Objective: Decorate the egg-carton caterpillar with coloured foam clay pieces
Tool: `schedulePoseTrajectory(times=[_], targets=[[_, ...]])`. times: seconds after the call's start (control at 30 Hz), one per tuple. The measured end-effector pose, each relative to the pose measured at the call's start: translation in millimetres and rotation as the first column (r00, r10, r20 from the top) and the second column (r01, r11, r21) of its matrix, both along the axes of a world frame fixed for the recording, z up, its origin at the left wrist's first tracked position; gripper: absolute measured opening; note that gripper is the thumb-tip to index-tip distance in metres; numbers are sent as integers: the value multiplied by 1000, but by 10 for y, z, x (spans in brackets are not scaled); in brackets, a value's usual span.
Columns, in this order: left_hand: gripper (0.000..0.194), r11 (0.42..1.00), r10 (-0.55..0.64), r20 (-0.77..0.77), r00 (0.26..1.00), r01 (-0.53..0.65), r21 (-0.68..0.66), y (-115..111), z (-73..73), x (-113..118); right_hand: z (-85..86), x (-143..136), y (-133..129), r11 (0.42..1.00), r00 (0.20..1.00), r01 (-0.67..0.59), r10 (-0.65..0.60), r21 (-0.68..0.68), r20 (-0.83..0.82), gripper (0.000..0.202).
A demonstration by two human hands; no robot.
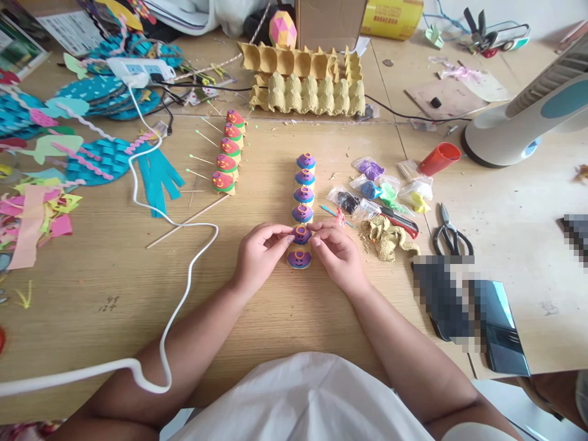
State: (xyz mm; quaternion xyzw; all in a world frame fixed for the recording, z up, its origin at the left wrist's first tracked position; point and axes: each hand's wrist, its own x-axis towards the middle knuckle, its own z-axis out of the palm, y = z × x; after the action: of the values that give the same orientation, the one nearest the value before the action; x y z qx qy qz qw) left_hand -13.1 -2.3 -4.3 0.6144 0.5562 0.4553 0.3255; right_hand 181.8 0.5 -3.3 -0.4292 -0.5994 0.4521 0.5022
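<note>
A strip of egg carton cups point(304, 196) runs lengthwise before me on the wooden table. Its cups are covered in purple and blue clay, with orange loops on top and dark smiling faces. My left hand point(263, 252) pinches the second-nearest cup point(301, 235) from the left, thumb and forefinger at its side. From the right, my right hand point(339, 252) holds the same cup with its fingertips, other fingers curled. Farther left stands a second strip point(228, 153) of red and green cups with orange faces and thin green-tipped sticks poking out leftward.
Uncut egg cartons point(312, 92) lie at the back. Right of the strip are bags of coloured clay point(369, 188), a utility knife point(399, 222), carton scraps point(388, 239), scissors point(450, 236) and a red cup point(440, 159). A white cable point(190, 269) winds across the left.
</note>
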Motion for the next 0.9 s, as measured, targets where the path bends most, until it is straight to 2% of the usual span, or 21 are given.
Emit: schedulePoseTrajectory(times=[0.37,0.6,0.9], targets=[[16,1000,-4,16,1000,4,-25,-11,12,-6,1,4,-6,1000,1000,-5,5,11,-26,19],[13,997,37,59,998,-33,-70,-7,26,17,-4,3,-1,1000,1000,-1,1,13,-17,20],[13,1000,5,23,1000,-4,-31,-4,20,-7,7,14,-3,1000,1000,-1,1,20,1,22]])
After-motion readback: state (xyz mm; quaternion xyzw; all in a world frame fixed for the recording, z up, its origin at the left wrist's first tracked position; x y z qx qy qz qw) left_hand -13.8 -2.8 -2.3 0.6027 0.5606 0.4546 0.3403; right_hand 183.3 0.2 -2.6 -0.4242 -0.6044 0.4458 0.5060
